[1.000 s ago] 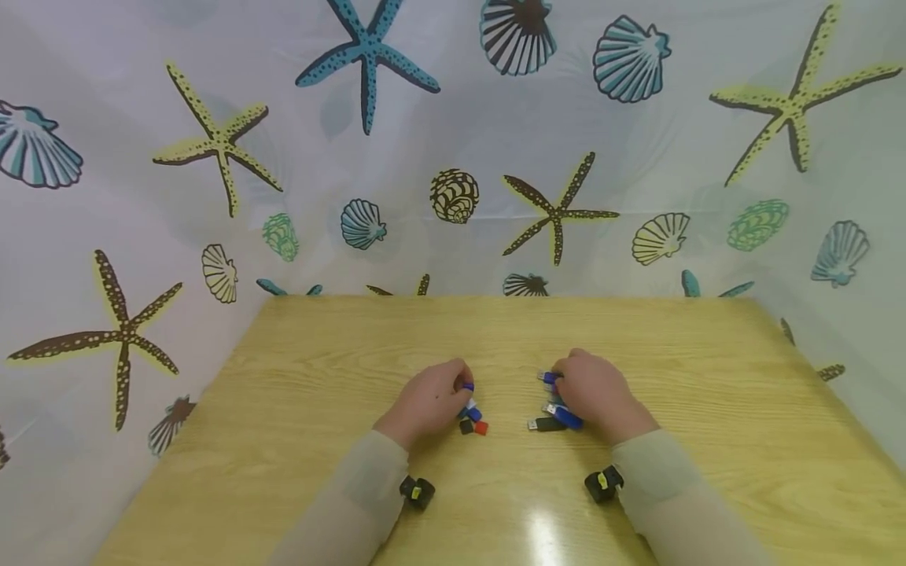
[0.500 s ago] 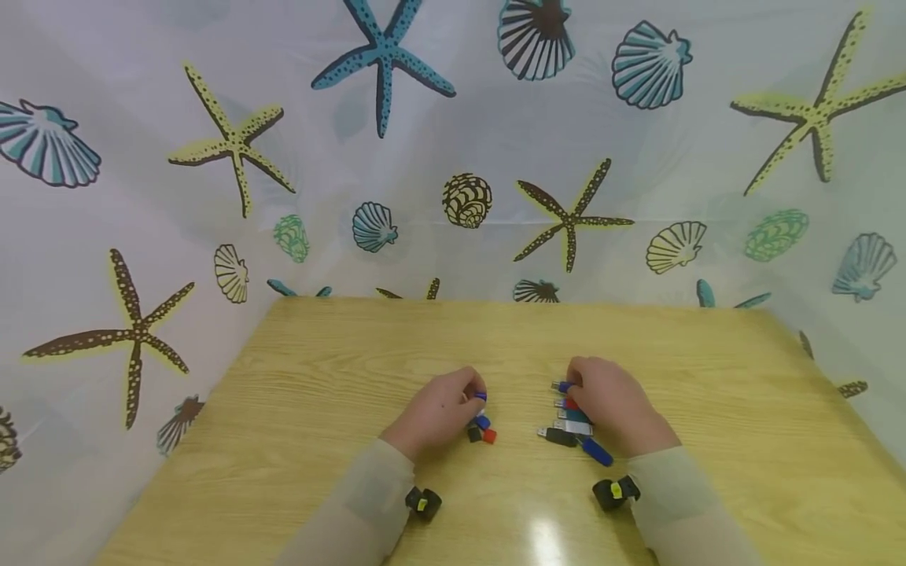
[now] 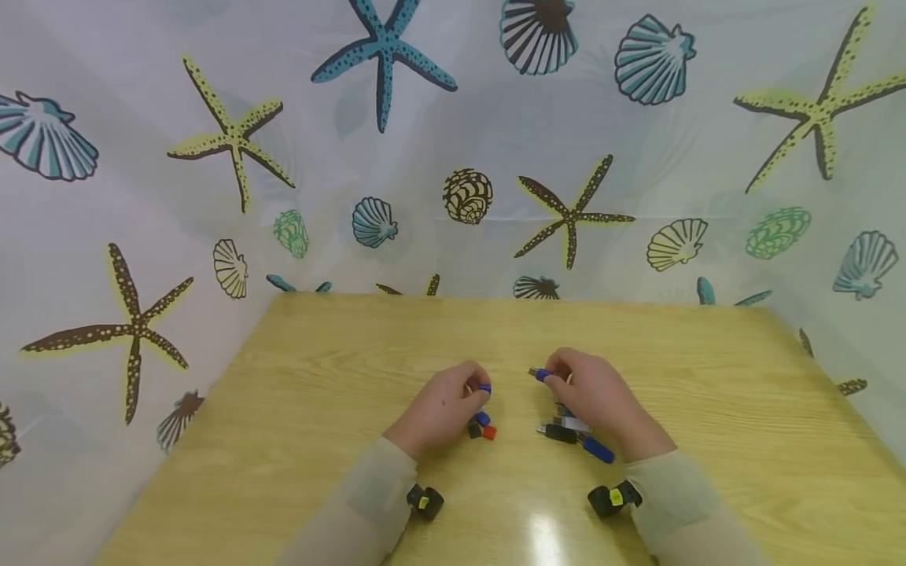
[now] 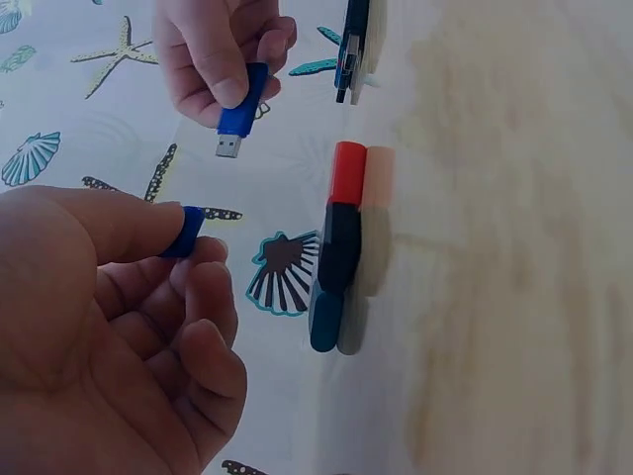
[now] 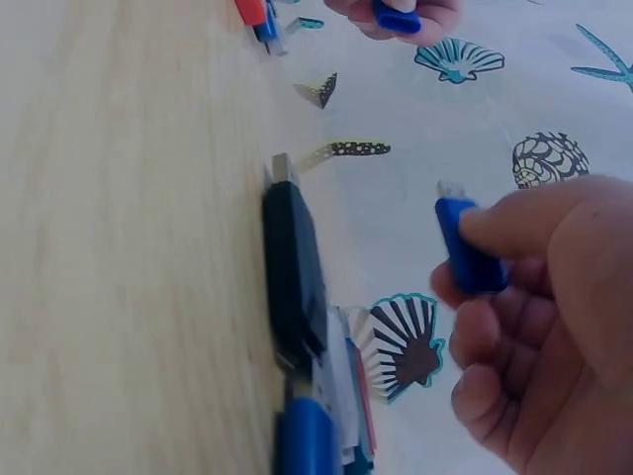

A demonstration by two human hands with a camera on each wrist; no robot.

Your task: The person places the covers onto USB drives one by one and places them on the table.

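Note:
My left hand pinches a small blue cap between thumb and fingers, raised off the table. Across from it, my right hand pinches a blue USB stick by its body. The stick's bare metal plug points toward the left hand; cap and stick are apart. Below the left hand lie a red cap, a black cap and another blue cap. Beside the right hand lie a black USB stick, a second blue stick and a silver-white stick. The right hand partly hides others.
The wood-grain table bears both groups, with a gap of bare tabletop between them. A white curtain printed with shells and starfish hangs behind and at the sides. Each wrist wears a dark camera.
My right hand has picked the far blue USB stick up from the row and brought it left, toward the left hand. The left hand keeps its blue cap and has barely moved.

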